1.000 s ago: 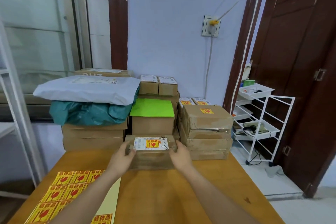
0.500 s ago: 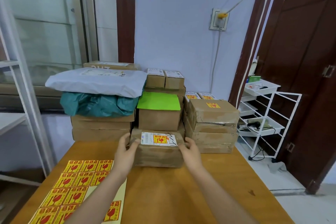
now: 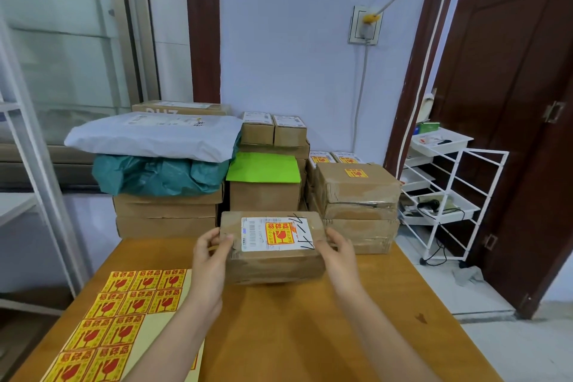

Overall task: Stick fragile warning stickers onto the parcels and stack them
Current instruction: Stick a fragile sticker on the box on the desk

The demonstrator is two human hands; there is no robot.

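stickered parcel held at both ends above the table

the left hand and the right hand each grip one end of a brown cardboard parcel, thumbs curled over the top edge and fingers wrapped round the sides. the parcel looks lifted just clear of the wooden table, with a shadow under its near edge (whether its far edge still touches the table cannot be told).

between the two hands, on the parcel's top face, sits a white shipping label with a red-and-yellow fragile sticker pressed onto its middle; black marker strokes run along the label's end nearest the right hand.

below and outward from the left hand, a sheet of fragile stickers lies flat on the table, several spaces on it already peeled bare.

just beyond the held parcel stands a box with a green sheet on top. beyond the right hand is a stack of taped parcels, the topmost carrying its own fragile sticker, with two small stickered boxes behind it. beyond the left hand a second stack of flat cartons carries a teal bag and a white mailer bag. further out past the right hand, a white wire rack stands on the floor beside a dark wooden door.
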